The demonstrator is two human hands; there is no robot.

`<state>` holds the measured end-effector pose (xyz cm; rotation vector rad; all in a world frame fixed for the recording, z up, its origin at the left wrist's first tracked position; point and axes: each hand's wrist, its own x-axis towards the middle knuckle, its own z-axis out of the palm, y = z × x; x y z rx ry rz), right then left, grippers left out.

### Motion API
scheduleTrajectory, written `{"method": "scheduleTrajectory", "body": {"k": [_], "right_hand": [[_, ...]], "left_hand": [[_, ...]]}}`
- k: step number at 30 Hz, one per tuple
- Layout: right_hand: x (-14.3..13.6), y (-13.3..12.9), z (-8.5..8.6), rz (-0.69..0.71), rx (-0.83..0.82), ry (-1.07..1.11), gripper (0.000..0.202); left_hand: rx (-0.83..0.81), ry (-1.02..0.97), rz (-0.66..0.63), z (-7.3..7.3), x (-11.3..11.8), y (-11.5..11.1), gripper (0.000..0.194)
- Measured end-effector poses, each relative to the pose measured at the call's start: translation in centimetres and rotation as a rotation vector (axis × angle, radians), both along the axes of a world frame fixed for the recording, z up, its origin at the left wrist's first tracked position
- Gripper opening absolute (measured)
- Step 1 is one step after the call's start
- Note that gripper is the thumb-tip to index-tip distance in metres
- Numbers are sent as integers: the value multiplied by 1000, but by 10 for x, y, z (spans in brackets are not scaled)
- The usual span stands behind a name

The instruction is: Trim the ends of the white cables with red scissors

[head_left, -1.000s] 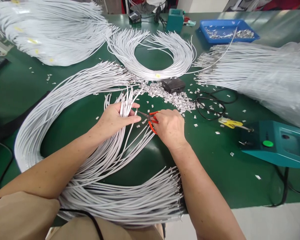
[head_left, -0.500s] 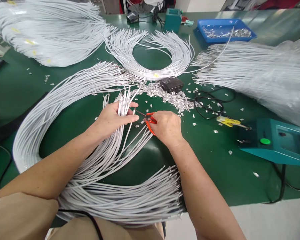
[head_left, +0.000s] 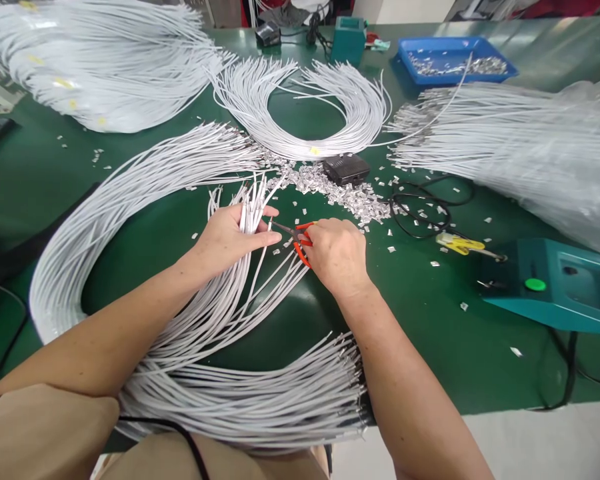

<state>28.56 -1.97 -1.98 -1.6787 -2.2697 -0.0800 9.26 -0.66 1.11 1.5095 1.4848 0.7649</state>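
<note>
L hand (head_left: 223, 240) at 9 o'clock of ctr, fingers curled round bunch of white wires (head_left: 250, 217), thumb stretched twd 3; one wire end (head_left: 271, 225) stands by thumb tip, can't tell if pinched. R hand (head_left: 341, 253), approx 3 o'clock, wrapped round orange-hdl pliers (head_left: 301, 255), tips pointing to 10, nr that end; contact unclear. Yellow tag (head_left: 315, 151) on wire coil (head_left: 300, 143) at 12, too small to read. Teal unit (head_left: 555, 310) w/ green btn (head_left: 535, 285) far out at 3.
</note>
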Motion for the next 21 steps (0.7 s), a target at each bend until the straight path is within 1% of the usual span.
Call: {"method": "scheduleTrajectory", "body": {"k": [3,5,7,9,10,11,13,16,19,21], "right_hand": [[0,0,3,-18,-34,7,27],[0,0,5,-27,-90,74,28],[-1,0,7,8,-202,244,37],[-1,0,9,49,-330,484,48],[-1,0,9,52,-366,597,51],[-1,0,8,37,-370,685,52],[-3,0,5,-20,-304,772,49],[-8,1,1,-73,-201,868,35],[-14,-1,3,-94,-141,1086,18],[-16,-3,8,-90,-129,1208,14]], "left_hand": [[22,12,2,0,0,0,48],[31,11,7,0,-1,0,47],[34,12,4,-1,-2,1,46],[26,8,-9,-2,-3,2,46],[22,-1,-15,-3,-4,2,47],[20,-14,-18,-3,-4,3,48],[22,-42,-17,-4,-5,2,50],[37,-86,-28,-4,-6,0,52],[-5,-194,-99,-2,-6,-3,54],[-69,-262,-161,-2,-7,-4,50]]}}
